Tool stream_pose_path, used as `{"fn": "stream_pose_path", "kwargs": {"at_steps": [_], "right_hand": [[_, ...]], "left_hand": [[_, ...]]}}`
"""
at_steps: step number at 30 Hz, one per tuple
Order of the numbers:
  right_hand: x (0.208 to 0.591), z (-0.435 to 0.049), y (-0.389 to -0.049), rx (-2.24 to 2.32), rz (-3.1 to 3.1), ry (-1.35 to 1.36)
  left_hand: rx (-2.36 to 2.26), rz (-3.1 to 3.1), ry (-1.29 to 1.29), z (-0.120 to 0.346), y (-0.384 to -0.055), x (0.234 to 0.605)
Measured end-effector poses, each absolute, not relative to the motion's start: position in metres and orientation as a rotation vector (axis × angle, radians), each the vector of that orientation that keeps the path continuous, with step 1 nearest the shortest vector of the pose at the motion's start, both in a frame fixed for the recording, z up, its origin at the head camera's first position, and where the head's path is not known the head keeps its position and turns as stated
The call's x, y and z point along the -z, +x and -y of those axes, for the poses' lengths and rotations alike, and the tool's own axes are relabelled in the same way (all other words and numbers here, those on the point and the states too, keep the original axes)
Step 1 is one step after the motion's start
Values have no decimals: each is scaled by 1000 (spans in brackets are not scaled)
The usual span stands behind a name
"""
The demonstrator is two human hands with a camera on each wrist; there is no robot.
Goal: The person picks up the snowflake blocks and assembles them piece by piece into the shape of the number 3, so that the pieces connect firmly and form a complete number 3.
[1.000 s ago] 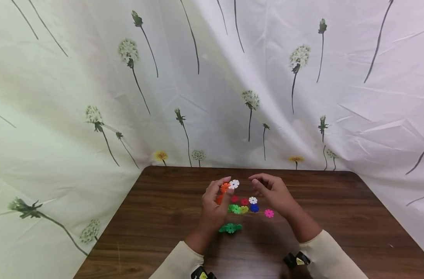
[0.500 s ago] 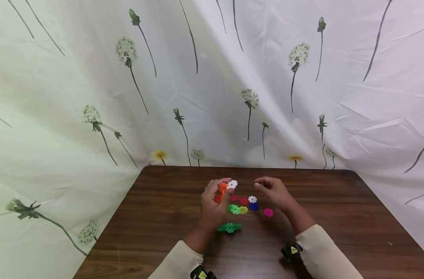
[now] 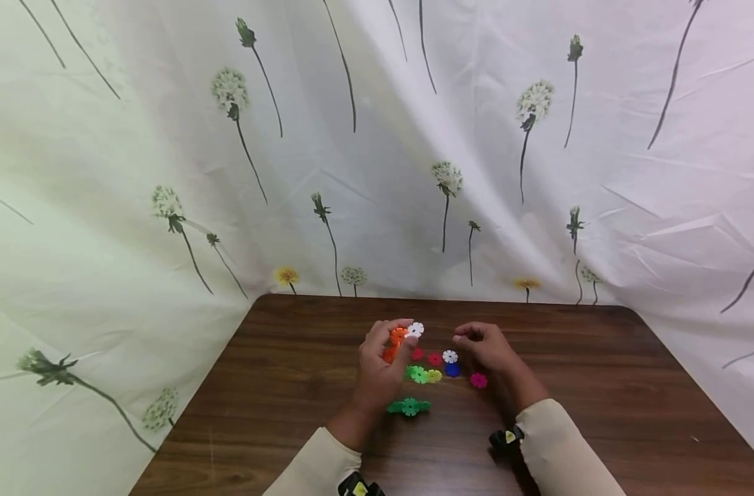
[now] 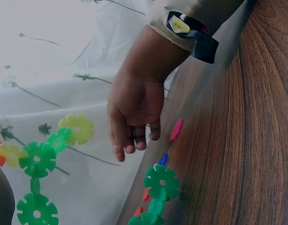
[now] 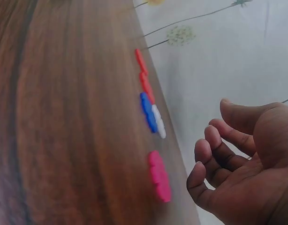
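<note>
My left hand [image 3: 382, 358] holds a joined piece of notched flower-shaped plastic discs above the table. In the head view an orange disc [image 3: 398, 335] and a white disc [image 3: 416, 329] show between its fingers and thumb. In the left wrist view, green discs [image 4: 37, 159] and a yellow disc [image 4: 76, 129] stand joined at the left; the grip itself is hidden there. My right hand [image 3: 488, 348] hovers to the right of the piece, apart from it. Its fingers are loosely curled with nothing between them, as the right wrist view shows.
On the brown table [image 3: 278, 413] lie red discs [image 3: 435, 359], a white disc [image 3: 450, 357], a blue disc [image 3: 453, 370] and a pink disc [image 3: 479, 380]. A joined green piece [image 3: 409, 407] lies nearer the front. A flower-printed cloth [image 3: 377, 172] hangs behind the table.
My right hand has drawn slightly back and away from the held discs, and its forearm has shifted left. My left hand stays nearly still with the joined discs.
</note>
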State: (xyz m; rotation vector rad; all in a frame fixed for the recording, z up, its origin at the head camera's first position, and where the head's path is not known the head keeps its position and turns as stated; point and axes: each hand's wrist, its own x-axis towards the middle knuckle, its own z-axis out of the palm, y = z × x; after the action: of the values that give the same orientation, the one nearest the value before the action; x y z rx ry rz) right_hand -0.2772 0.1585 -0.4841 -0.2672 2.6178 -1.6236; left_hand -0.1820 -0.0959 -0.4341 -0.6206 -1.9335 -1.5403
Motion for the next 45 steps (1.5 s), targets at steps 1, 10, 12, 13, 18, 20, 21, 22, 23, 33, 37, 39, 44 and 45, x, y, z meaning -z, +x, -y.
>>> {"fn": "stream_pose_path", "kwargs": {"at_steps": [1, 10, 12, 13, 18, 20, 21, 22, 23, 33, 37, 39, 44, 45], "right_hand": [[486, -159, -278, 1634, -2605, -262], [497, -155, -276, 1663, -2541, -218], [500, -154, -275, 1614, -2591, -240], [501, -154, -275, 1590, -2617, -251], [510, -154, -278, 1510, -2709, -260], [513, -154, -279, 1491, -2735, -268], [514, -153, -280, 1484, -2749, -273], [515, -153, -281, 1472, -2766, -280], [516, -152, -281, 1459, -2785, -291], [514, -146, -280, 1391, -2852, -267], [514, -145, -278, 1356, -2887, -291], [513, -144, -278, 1339, -2907, -302], [513, -143, -278, 1324, -2908, -271], [513, -143, -278, 1318, -2906, -263]], "left_hand": [[1539, 1930, -621, 96, -182, 434], [1510, 1947, -630, 94, -182, 435], [1516, 1957, -625, 94, -181, 434], [1523, 1960, -622, 94, -180, 434], [1552, 1968, -610, 94, -179, 435], [1557, 1967, -604, 94, -179, 435], [1557, 1965, -602, 94, -179, 435], [1557, 1965, -600, 94, -179, 435], [1557, 1965, -599, 94, -179, 435], [1553, 1968, -606, 95, -180, 435], [1542, 1956, -616, 95, -180, 436], [1538, 1948, -622, 95, -181, 436], [1520, 1928, -642, 94, -182, 437], [1516, 1926, -646, 94, -182, 437]]}}
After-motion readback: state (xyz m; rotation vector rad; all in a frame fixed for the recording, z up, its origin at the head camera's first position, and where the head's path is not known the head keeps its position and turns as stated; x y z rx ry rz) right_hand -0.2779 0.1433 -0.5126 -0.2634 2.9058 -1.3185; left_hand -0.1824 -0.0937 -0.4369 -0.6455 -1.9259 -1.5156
